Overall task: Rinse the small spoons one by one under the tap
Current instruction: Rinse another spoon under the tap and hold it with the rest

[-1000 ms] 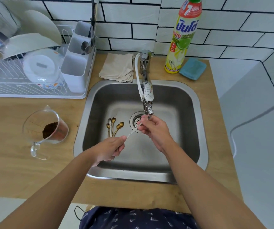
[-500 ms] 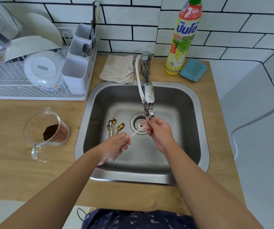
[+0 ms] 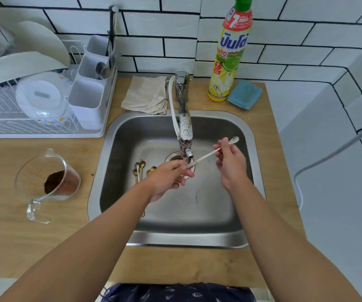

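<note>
Stainless-steel sink (image 3: 236,237), rounded-rectangular, matte basin, set into a pale wood-grain desk (image 3: 12,240). Chrome tap (image 3: 184,127) arching from the far rim toward the drain. Slender silver spoon (image 3: 213,151), long thin handle and small oval bowl, held slantwise just beside the tap's spout, bowl raised to the far right. Left hand (image 3: 169,177) pinching the handle's near end, fingers curled; right hand (image 3: 230,162) pinching the stem near the bowl between thumb and forefinger, other fingers loosely bent. Both forearms extended over the near rim. Remaining small spoons (image 3: 141,168), gold and silver, lying bunched on the basin floor left of the drain. Clear measuring cup (image 3: 47,182) with dark brown grounds on the desk at left.
</note>
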A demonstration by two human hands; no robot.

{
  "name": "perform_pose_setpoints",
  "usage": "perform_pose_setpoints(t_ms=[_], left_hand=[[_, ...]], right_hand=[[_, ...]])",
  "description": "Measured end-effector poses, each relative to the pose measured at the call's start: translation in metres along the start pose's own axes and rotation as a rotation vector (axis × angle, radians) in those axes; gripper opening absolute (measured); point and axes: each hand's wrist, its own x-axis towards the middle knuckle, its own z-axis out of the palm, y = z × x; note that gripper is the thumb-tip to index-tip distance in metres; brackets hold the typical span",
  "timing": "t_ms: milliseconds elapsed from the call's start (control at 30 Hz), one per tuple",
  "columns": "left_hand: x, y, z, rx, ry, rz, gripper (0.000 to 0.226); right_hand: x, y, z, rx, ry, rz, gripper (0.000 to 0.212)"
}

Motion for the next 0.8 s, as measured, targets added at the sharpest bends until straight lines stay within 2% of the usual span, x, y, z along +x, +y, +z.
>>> perform_pose_setpoints(t_ms=[67, 167, 267, 400, 467, 600, 700, 800], left_hand=[[-0.005, -0.006, 0.002, -0.047, -0.007, -0.013, 0.016], [-0.012, -0.014, 0.011, -0.059, 0.008, -0.034, 0.014], [-0.018, -0.025, 0.014, -0.082, 0.019, -0.064, 0.02], [-0.022, -0.037, -0.001, -0.033, -0.007, -0.072, 0.036], [-0.018, -0.042, -0.015, 0.141, 0.034, -0.096, 0.041], [0.003, -0.062, -0.056, 0.831, 0.376, -0.126, 0.022], [0.016, -0.077, -0.075, 1.004, 0.472, -0.271, 0.031], [0.023, -0.088, -0.081, 1.083, 0.491, -0.293, 0.037]], right_hand=[[-0.013, 0.011, 0.013, 0.039, -0.082, 0.062, 0.025], [-0.032, 0.028, 0.036, 0.254, -0.205, 0.193, 0.031], [-0.037, 0.034, 0.045, 0.419, -0.205, 0.236, 0.03], [-0.035, 0.039, 0.04, 0.436, -0.152, 0.232, 0.031], [-0.032, 0.041, 0.036, 0.463, -0.136, 0.251, 0.03], [-0.028, 0.041, 0.027, 0.486, -0.153, 0.296, 0.024], [-0.028, 0.042, 0.022, 0.479, -0.186, 0.322, 0.024], [-0.028, 0.042, 0.017, 0.472, -0.193, 0.329, 0.024]])
